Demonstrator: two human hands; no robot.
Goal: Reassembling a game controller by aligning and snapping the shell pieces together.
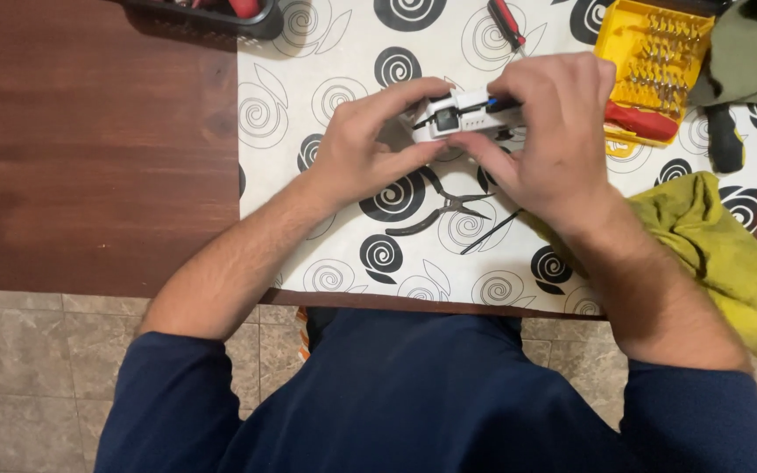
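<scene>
A small white and black device (459,116) is held above the table between both hands. My left hand (363,144) grips its left end with thumb below and fingers above. My right hand (554,127) covers its right end, fingers curled over the top. Below the hands a pair of dark-handled pliers (442,206) lies on the white cloth with black spirals (343,79). A thin dark rod (491,232) lies just right of the pliers.
A yellow case of screwdriver bits (654,52) and a red-handled tool (641,121) sit at the upper right. A red and black screwdriver (506,22) lies at the top. A yellow-green rag (720,250) is at right, a dark tray (212,13) at upper left, bare wooden table (98,149) on the left.
</scene>
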